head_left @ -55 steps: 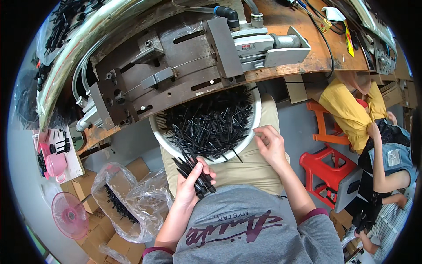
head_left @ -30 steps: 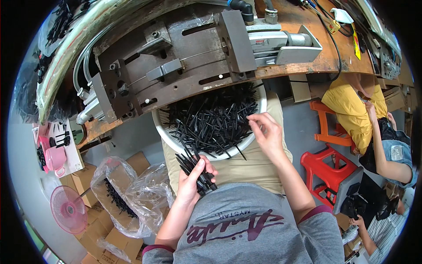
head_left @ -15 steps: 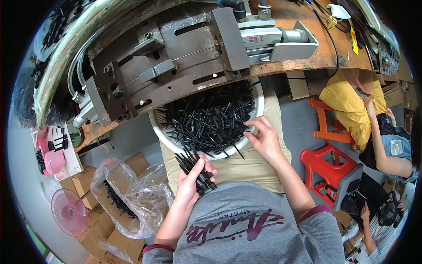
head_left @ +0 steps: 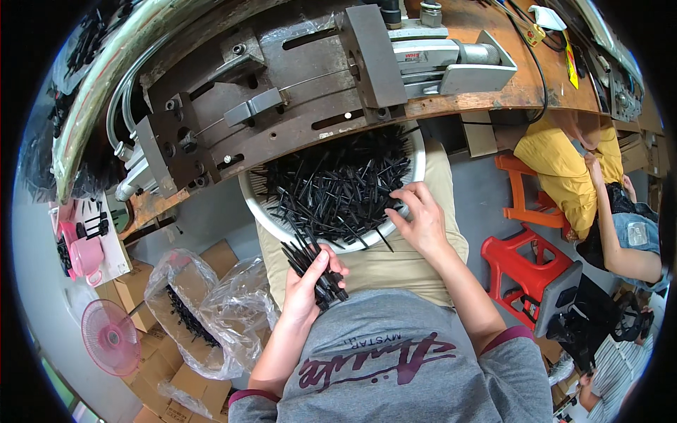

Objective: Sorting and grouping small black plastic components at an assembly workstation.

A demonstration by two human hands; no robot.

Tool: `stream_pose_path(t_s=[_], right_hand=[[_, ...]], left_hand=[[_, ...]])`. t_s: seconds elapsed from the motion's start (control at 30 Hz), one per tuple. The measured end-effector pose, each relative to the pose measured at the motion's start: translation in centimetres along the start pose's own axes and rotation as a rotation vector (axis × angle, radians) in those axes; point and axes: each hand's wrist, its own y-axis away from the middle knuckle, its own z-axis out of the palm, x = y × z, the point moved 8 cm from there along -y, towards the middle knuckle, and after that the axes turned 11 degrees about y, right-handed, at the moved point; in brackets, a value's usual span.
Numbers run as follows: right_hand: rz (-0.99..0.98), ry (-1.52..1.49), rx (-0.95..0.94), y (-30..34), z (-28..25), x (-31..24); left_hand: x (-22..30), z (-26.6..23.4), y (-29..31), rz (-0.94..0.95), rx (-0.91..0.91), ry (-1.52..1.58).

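Rods [head_left: 305, 259], slim, black, fill the left hand [head_left: 303, 292], fingers [head_left: 336, 262] clamped on them. The right hand [head_left: 425, 224], fingers apart, curves over a white basket [head_left: 419, 166].

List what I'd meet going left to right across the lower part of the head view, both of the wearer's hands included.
Pink fan, clear bag, left hand, right hand, red stool, co-worker's denim garment.

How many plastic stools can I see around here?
2: an orange stool, beside the yellow fabric, and a red stool below it in the picture, both to the right of the right hand. Others may be hidden beneath people.
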Motion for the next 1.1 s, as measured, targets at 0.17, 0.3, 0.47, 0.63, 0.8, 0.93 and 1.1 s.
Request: stream_pose_path(t_s=[0.17, 0.3, 0.47, 0.63, 0.8, 0.93, 1.1], right_hand=[[0.024, -0.113, -0.117, 1.6, 0.3, 0.1], [0.079, -0.191, -0.329, 3.1, 0.8, -0.3], [-0.162, -0.028, -0.264, 4.0, -0.8, -2.9], [-0.176, 0.025, -0.251, 4.8, -0.7, -3.0], [-0.176, -0.026, -0.191, 4.9, -1.5, -2.7], [-0.13, -0.001, -0.193, 4.5, -1.9, -3.0], [-0.149, 0.039, -0.181, 4.8, -1.0, -2.9]], left_hand=[[0.1, -0.6, 0.0, 0.008, 0.026, -0.002], [0.0, -0.6, 0.0, 0.002, 0.049, -0.006], [-0.1, -0.8, -0.1, 0.003, 0.042, 0.009], [-0.1, -0.9, 0.0, 0.007, 0.033, 0.008], [-0.1, -1.3, 0.1, 0.004, 0.067, -0.005], [-0.2, -1.4, 0.1, -0.005, 0.071, -0.011], [-0.1, -1.5, 0.1, -0.005, 0.05, 0.001]])
